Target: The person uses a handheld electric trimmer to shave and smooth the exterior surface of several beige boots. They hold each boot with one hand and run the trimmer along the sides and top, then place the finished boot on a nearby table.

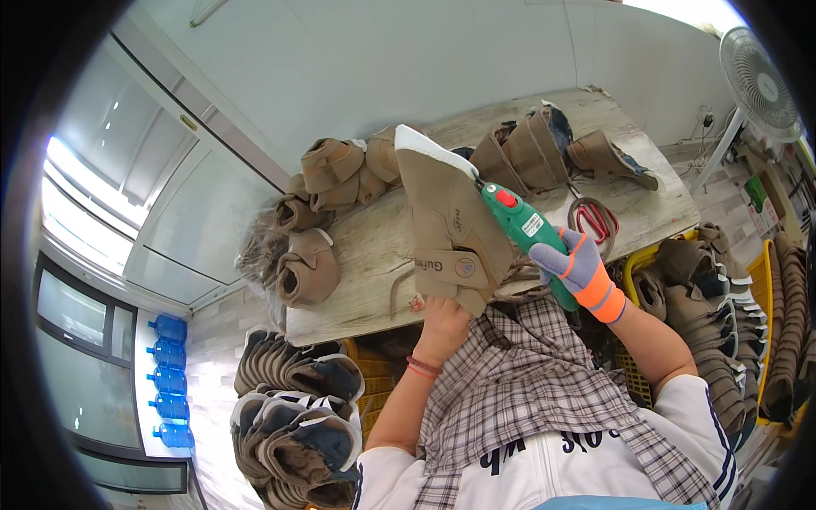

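Note:
A brown boot upper [446,208] with a white edge along its top and a strap across its lower part stands raised over the table. My bare left hand [443,330] is closed on its lower end. In a grey and orange glove, my right hand [588,276] wraps round a green handheld power tool [518,217] with a red switch. The tool's dark tip is at the white-edged corner of the upper; whether it touches cannot be made out. Red-handled scissors [597,223] lie beyond my right hand.
More brown boot uppers [523,151] lie along the far side of the wooden table [365,255], with rolled ones [308,268] at its left. Stacked uppers [297,425] stand low left. Yellow baskets [636,276] of uppers stand right, near a fan [759,85]. Blue water bottles [170,381] line the left.

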A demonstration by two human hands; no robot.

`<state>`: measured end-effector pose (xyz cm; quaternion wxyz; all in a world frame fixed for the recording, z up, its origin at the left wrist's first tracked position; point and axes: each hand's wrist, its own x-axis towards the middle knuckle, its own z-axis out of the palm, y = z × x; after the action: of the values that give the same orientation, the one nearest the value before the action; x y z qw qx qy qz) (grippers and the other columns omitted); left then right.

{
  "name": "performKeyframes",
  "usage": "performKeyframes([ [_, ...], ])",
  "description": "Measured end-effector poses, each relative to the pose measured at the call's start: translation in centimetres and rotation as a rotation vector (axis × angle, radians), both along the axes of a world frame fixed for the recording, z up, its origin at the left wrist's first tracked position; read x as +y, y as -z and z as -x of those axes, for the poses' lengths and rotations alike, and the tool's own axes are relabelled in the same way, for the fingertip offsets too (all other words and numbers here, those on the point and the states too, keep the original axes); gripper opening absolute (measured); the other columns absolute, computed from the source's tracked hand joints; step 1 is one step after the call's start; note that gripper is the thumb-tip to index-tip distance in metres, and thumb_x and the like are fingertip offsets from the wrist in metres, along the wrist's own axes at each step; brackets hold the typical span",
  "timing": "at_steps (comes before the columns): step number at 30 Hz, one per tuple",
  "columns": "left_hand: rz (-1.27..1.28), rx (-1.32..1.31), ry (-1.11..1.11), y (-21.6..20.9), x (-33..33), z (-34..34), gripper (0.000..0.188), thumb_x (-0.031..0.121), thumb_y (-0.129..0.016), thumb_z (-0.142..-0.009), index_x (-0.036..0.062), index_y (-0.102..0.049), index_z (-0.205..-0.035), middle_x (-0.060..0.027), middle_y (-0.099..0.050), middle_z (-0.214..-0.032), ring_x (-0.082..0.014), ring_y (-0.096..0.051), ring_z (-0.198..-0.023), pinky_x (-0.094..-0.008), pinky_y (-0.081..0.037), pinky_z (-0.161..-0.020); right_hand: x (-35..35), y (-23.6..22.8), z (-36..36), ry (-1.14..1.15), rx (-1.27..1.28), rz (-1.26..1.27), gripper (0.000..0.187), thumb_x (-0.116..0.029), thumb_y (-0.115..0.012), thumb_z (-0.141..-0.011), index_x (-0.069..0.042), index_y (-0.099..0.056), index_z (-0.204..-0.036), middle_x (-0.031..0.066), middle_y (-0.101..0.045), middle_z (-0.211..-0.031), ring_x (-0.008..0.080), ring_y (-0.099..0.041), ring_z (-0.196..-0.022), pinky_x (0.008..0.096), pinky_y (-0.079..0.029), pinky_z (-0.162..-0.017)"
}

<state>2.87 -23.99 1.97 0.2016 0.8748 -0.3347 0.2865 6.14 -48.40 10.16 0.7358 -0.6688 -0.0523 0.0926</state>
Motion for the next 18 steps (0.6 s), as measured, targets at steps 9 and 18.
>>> performKeyframes([
  [9, 0.006, -0.146, -0.177, -2.6, 4.9, -8.9, 0.033, -0.008, -0.053, -0.066, -0.0086, -0.059, -0.098, -0.0269, -0.049, -0.116, -0.0466, -0.044, -0.111, -0.0512, -0.036, -0.097, -2.2, 2.5, -1.7, 0.108, -0.019, 0.082, 0.036, -0.024, -0.072, -0.08, 0.004, -0.058, -0.099, 0.0006, -0.057, -0.07, 0.005, -0.051, -0.056, 0.0206, -0.039, -0.049],
  [18, 1.375, 0.056, -0.39, 1.6, 1.9, -17.5, 0.028, 0.011, -0.07, -0.08, 0.0022, -0.05, -0.097, -0.0087, -0.052, -0.096, -0.0196, -0.049, -0.082, -0.0325, -0.042, -0.074, -4.9, 5.4, -1.9, 0.215, -0.011, 0.186, 0.033, -0.025, -0.07, -0.082, 0.002, -0.059, -0.098, 0.0003, -0.057, -0.068, 0.0058, -0.051, -0.053, 0.022, -0.04, -0.048],
])
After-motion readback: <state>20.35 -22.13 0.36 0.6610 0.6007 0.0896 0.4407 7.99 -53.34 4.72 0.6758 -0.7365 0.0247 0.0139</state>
